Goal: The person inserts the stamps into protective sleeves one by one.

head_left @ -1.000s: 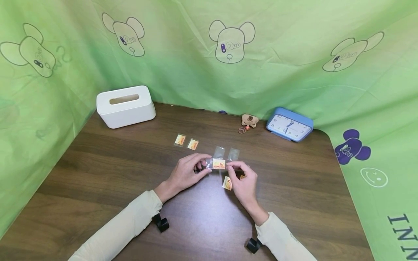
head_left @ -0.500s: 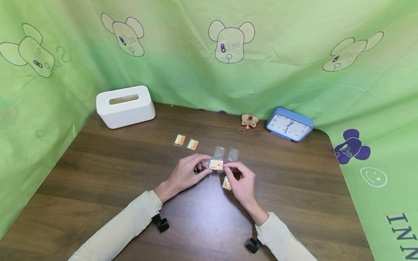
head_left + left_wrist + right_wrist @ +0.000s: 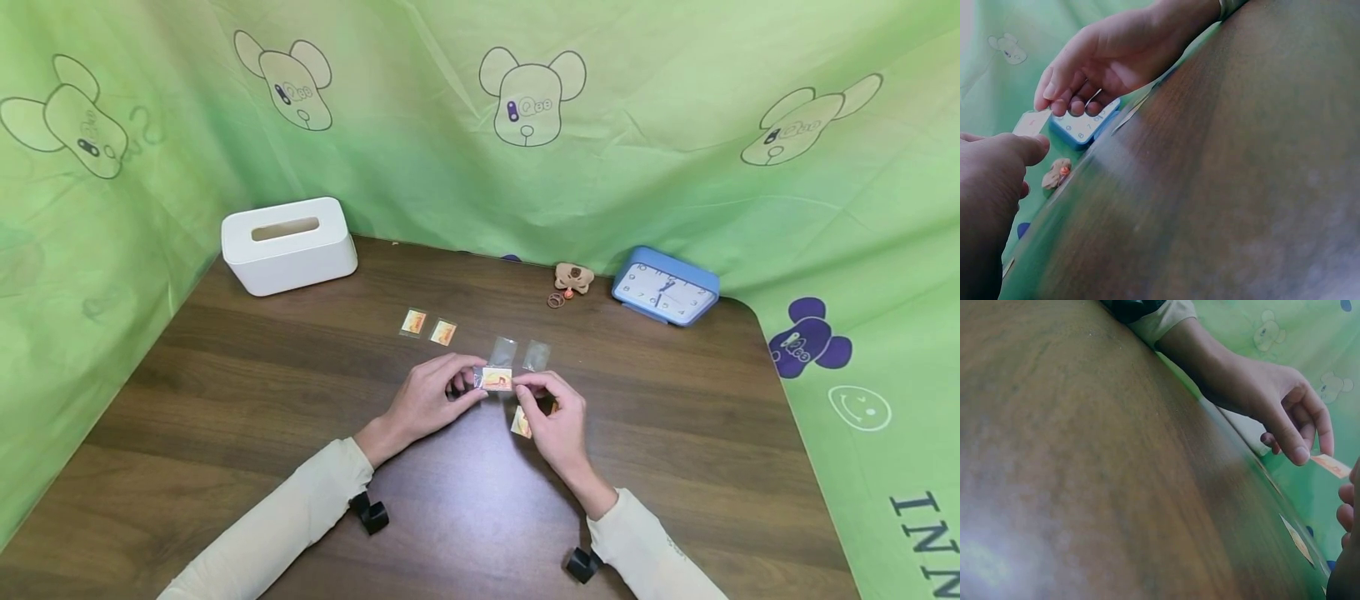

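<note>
Above the table, a small yellow-orange picture card (image 3: 498,380) is held level between the two hands, partly overlapping a small clear plastic sleeve (image 3: 478,379). The left hand (image 3: 431,396) pinches the sleeve's left end between thumb and fingers. At the opposite end, the right hand (image 3: 557,417) pinches the card's right edge with thumb and index finger, also visible in the left wrist view on the pale card (image 3: 1030,123). Beneath the right hand lies a loose card (image 3: 521,422); another is mostly hidden by that hand. Two clear sleeves (image 3: 537,356) lie just beyond the hands.
Two cards in clear sleeves (image 3: 443,332) lie to the left on the wooden table (image 3: 300,375). Along the back stand a white tissue box (image 3: 292,250), a brown bear-like trinket (image 3: 573,277) with a ring, and a blue clock (image 3: 666,287). Green curtains surround the table.
Over the last second the right hand has shifted slightly left, and the card has moved left toward the left hand, covering more of the sleeve. The left hand stays in place.
</note>
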Demonstrator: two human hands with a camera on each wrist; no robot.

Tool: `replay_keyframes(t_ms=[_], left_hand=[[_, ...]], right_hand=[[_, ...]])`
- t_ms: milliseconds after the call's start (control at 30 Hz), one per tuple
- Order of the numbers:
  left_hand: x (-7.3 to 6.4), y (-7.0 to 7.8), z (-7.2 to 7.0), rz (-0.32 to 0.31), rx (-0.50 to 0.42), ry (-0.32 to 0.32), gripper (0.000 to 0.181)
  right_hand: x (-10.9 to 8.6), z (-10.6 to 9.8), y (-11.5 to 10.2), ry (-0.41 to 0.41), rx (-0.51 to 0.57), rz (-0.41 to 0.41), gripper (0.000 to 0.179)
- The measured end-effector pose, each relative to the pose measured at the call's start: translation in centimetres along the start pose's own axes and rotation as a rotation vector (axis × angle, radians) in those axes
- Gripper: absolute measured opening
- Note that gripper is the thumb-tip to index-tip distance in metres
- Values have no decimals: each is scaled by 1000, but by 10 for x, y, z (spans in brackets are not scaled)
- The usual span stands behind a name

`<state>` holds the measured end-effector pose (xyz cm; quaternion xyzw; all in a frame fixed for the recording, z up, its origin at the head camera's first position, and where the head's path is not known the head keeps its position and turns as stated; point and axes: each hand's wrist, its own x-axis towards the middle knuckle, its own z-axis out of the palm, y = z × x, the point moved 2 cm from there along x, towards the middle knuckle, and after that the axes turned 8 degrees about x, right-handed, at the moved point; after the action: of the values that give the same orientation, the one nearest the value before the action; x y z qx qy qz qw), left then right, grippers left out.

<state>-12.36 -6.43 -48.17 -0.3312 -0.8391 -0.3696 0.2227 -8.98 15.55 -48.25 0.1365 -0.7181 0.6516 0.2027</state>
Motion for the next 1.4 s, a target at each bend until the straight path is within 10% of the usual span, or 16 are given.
replay_keyframes(t_ms=[933, 1400], left_hand=[[0, -1, 2, 3, -56, -27, 46], [0, 3, 2, -16, -51, -40, 12]], right_hand=[[0, -2, 3, -7, 29, 7, 21], [0, 2, -1, -7, -39, -26, 22]])
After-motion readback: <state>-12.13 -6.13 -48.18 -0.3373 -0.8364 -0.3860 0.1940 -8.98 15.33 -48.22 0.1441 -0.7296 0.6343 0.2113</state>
